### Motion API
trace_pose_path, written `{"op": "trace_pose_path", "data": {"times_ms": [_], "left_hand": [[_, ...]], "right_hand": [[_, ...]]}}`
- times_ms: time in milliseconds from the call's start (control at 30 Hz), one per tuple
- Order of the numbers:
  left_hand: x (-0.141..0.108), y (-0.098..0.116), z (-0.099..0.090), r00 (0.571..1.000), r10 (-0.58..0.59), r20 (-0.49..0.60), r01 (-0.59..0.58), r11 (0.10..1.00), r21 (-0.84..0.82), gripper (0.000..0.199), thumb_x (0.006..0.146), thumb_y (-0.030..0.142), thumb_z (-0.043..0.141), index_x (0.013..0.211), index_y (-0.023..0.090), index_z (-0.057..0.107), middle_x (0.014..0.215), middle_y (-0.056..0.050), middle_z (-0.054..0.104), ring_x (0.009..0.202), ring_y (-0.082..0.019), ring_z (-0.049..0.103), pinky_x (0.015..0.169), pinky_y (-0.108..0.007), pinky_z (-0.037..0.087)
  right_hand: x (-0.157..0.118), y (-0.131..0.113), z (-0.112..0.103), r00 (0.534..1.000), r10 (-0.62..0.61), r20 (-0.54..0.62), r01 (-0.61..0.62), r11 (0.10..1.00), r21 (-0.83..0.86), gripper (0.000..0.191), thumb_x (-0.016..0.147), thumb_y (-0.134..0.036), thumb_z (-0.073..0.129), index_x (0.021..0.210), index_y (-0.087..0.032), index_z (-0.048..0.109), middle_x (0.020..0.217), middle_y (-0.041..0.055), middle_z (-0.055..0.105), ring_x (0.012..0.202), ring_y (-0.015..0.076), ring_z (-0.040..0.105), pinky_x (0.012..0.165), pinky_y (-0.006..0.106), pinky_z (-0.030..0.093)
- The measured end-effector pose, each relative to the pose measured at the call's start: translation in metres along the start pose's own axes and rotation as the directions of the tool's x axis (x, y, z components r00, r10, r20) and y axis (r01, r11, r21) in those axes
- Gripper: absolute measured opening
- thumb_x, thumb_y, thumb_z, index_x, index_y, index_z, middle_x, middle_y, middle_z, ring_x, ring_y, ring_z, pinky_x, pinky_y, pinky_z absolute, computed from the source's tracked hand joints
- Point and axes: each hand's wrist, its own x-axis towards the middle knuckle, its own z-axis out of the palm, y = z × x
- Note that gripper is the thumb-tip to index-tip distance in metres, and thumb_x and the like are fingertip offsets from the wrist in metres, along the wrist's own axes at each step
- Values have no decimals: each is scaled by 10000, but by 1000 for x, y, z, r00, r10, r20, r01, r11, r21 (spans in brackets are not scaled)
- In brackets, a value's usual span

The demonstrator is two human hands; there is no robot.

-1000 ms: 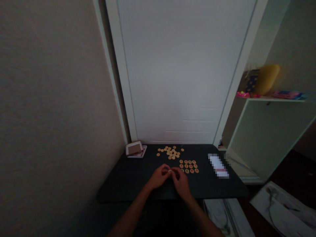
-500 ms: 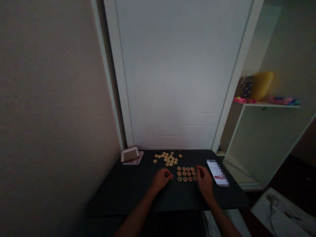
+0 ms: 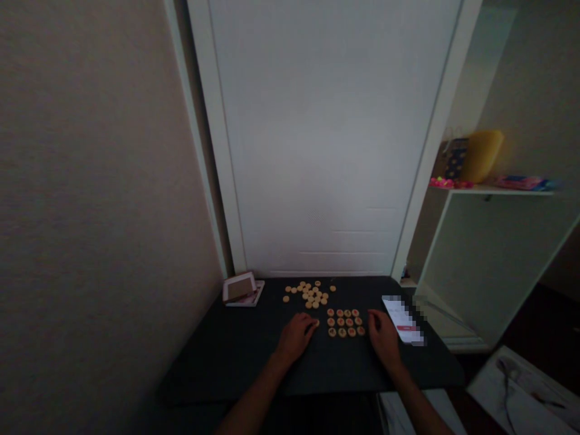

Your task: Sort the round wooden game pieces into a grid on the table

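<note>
Several round wooden Chinese chess pieces (image 3: pixel 341 322) lie face up in neat rows on the dark table, with red or dark characters on them. Left of these rows, my left hand (image 3: pixel 296 335) pinches a single pale chess piece (image 3: pixel 316 323) between thumb and fingers, close to the tabletop. My right hand (image 3: pixel 383 338) rests just right of the rows, fingers loosely bent and apart from the pieces, with nothing visible in it. Farther back is a loose cluster of pale, plain-looking pieces (image 3: pixel 312 296), some touching.
A phone (image 3: pixel 402 320) with a lit screen lies right of my right hand. At the back left, an open box (image 3: pixel 240 288) sits on a flat one. A white panel (image 3: pixel 312 151) rises behind the table (image 3: pixel 226 362); a wall stands at left, a shelf (image 3: pixel 493 191) at right.
My right hand has drawn away to the right from the rows, uncovering the pieces at their right end. The left hand stays beside the rows with its piece. The view has shifted slightly.
</note>
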Motion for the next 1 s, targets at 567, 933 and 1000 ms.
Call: {"op": "trace_pose_path", "data": {"times_ms": [567,933,1000], "left_hand": [[40,-1,24,999,-25,-19,27,997,76,219,903,338,545,1036,237,688,1041,-70,689,1025,-240,586,923,-363,465],[39,3,22,999,-7,-50,9,999,49,223,928,326,493,1015,239,679,1049,-70,663,1028,-231,582,941,-358,456],[39,1,19,998,-16,-61,21,997,77,251,921,284,487,1112,236,644,1156,-78,639,1090,-234,568,976,-367,439]], "right_hand": [[1,10,3,999,47,-4,-47,999,26,338,872,-399,482,978,-162,698,953,118,711,893,258,658,845,389,499],[1,2,-1,998,62,-29,-61,998,33,343,859,-416,488,958,-171,706,937,116,719,882,264,666,818,387,510],[1,2,-1,998,64,-18,-64,998,29,345,859,-416,486,962,-172,706,945,116,719,890,265,666,823,388,509]]}}
